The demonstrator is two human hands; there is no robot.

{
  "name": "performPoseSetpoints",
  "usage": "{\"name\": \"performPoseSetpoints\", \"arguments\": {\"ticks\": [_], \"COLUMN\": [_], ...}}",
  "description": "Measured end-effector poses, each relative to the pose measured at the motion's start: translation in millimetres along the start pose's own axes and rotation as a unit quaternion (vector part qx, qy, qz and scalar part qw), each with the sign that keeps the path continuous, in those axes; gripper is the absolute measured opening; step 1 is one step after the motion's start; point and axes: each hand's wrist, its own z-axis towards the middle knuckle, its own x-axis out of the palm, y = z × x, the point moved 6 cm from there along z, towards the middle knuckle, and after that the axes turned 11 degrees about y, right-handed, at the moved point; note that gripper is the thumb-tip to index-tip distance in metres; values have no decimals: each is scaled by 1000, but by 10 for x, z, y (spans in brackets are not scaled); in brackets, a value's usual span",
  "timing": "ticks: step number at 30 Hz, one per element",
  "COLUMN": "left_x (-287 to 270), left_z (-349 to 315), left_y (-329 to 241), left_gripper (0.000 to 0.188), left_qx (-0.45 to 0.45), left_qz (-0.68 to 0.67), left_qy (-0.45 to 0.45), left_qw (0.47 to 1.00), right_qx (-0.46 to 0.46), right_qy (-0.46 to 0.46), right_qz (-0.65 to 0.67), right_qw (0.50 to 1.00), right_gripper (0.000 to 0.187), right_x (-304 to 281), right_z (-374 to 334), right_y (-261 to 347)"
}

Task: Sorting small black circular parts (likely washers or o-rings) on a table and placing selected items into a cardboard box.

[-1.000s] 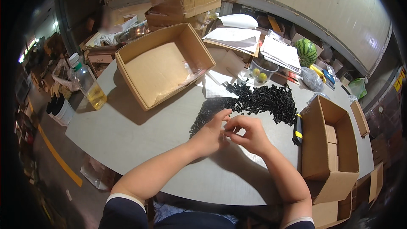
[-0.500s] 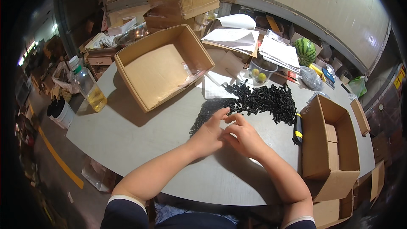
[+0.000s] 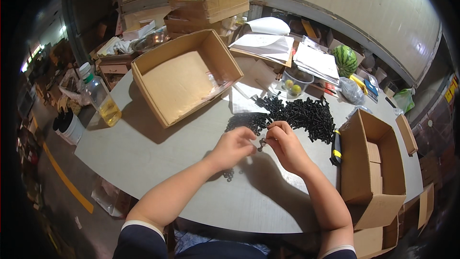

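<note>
Both hands are close together over the table, in front of a pile of small black screws [image 3: 306,117]. My left hand [image 3: 232,148] has its fingers curled inward, and whatever they hold is hidden. My right hand [image 3: 287,147] is closed in a pinch, its fingertips beside the near edge of the pile. In the gap between the two hands show a few small dark ring-like nuts [image 3: 261,144]; whether fingers hold them or they lie below is unclear. More dark nuts [image 3: 244,121] spread beyond my left hand, and several loose nuts [image 3: 229,175] lie beneath its wrist.
A shallow cardboard box [image 3: 177,79] stands tilted at the back left, beside a bottle of yellow liquid [image 3: 108,108]. To the right are a yellow-and-black cutter [image 3: 337,147] and a deep cardboard box [image 3: 357,158]. Behind the screws stand a fruit tub [image 3: 298,79], papers [image 3: 316,60] and a watermelon [image 3: 345,60].
My hands have moved apart from nearly touching, the left one leftward and slightly nearer. Small dark nuts now show between them, and loose nuts show by my left wrist.
</note>
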Motion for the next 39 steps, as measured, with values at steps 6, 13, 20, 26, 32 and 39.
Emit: {"name": "performPoseSetpoints", "arguments": {"ticks": [6,13,20,26,32,39], "left_x": [-12,30,-2,61,35,133], "left_z": [-39,-25,-35,-37,-38,-141], "left_y": [-178,-96,-51,-92,-229,-525], "left_gripper": [23,21,16,16,17,14], "left_qx": [41,29,18,26,106,154], "left_qz": [187,-19,-62,-72,120,226], "left_qy": [-48,-3,-4,-6,-49,-33], "left_qw": [980,999,998,997,986,961], "right_qx": [-65,-122,-25,8,0,14], "right_qy": [-29,-42,20,32,69,124], "right_qz": [-201,-168,67,198,163,113], "right_qw": [977,977,997,980,984,986], "right_gripper": [16,16,28,32,28,17], "right_x": [-31,-43,14,35,38,87], "right_z": [-40,-42,-16,-12,-4,-25], "right_y": [123,210,1,-50,-88,-79]}}
